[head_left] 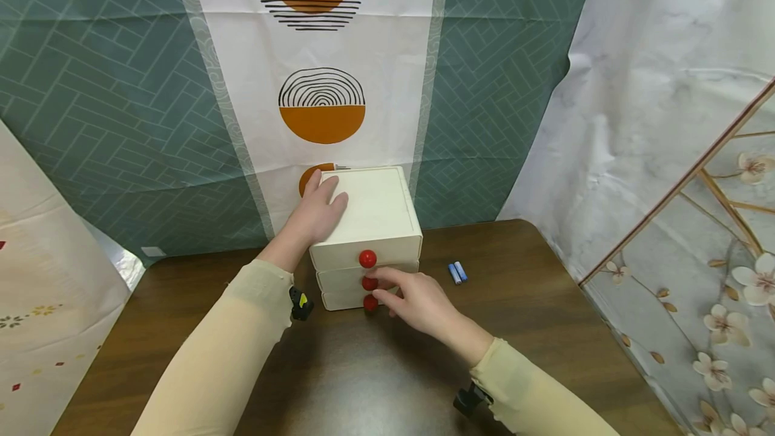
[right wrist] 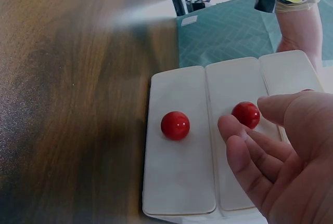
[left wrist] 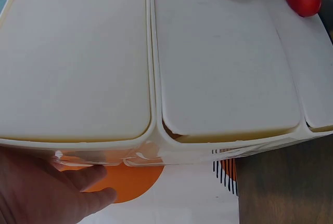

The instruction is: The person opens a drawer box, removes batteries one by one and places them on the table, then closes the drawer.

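On the table [head_left: 375, 375], the white three-drawer cabinet [head_left: 380, 207] looks light and stiff; the left hand [head_left: 315, 214] lies spread at its top's left edge; the right hand [head_left: 419, 300] pinches the middle red knob [right wrist: 246, 114], probably slick, best gripped around its sides.

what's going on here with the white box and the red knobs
A person is at a white drawer box on a table. Their left hand rests at the box's top left edge, while the fingers and thumb of their right hand are at the middle knob; whether they grip it is hard to tell. All three drawers look shut. Two batteries lie on the table to the right of the box.
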Demonstrator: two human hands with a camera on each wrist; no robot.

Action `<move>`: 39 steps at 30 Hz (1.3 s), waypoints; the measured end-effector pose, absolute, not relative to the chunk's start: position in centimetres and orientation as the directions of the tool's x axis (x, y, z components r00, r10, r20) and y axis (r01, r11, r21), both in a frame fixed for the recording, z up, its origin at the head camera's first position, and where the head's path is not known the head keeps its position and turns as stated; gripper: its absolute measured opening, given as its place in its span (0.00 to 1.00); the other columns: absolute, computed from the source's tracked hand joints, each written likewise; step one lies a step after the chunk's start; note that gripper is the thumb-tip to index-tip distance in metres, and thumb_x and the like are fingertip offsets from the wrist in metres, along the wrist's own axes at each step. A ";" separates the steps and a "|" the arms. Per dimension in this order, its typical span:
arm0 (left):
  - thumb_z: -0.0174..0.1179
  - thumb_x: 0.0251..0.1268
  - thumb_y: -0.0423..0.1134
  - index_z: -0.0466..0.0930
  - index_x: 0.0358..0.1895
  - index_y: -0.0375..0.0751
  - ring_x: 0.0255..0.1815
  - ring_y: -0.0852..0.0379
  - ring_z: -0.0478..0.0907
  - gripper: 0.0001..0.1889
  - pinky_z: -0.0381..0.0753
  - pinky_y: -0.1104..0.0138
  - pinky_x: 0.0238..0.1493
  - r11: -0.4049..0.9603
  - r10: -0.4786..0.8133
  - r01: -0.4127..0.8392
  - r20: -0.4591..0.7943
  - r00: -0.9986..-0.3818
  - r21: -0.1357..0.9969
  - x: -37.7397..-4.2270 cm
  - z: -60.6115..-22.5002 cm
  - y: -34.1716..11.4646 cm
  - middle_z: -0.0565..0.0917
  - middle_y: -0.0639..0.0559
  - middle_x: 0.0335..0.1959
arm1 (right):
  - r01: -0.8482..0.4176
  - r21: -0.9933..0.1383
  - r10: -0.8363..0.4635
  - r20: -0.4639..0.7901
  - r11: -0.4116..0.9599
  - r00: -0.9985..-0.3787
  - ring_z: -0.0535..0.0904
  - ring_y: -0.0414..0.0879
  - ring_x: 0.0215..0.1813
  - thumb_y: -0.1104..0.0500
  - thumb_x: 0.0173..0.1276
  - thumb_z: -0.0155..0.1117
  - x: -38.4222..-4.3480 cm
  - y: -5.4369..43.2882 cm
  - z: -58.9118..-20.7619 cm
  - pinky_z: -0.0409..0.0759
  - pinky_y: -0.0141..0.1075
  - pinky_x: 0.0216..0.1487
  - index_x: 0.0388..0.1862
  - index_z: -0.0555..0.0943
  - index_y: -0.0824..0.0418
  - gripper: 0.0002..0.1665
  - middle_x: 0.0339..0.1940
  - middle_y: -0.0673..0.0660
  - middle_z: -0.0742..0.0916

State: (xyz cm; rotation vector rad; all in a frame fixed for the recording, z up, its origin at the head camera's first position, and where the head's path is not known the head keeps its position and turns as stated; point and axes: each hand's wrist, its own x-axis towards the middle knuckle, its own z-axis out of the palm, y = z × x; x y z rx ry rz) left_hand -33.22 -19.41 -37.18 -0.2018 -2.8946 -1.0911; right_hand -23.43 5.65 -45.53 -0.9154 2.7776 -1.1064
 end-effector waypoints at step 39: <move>0.42 0.91 0.53 0.54 0.91 0.40 0.92 0.37 0.41 0.36 0.50 0.39 0.86 0.741 0.101 0.136 0.090 -0.991 0.658 -33.3 -37.2 -19.3 0.35 0.40 0.93 | -0.494 -0.675 -0.463 0.248 0.548 -0.851 0.82 0.32 0.23 0.53 0.85 0.68 -24.4 4.7 -47.8 0.78 0.36 0.25 0.67 0.88 0.43 0.17 0.32 0.44 0.91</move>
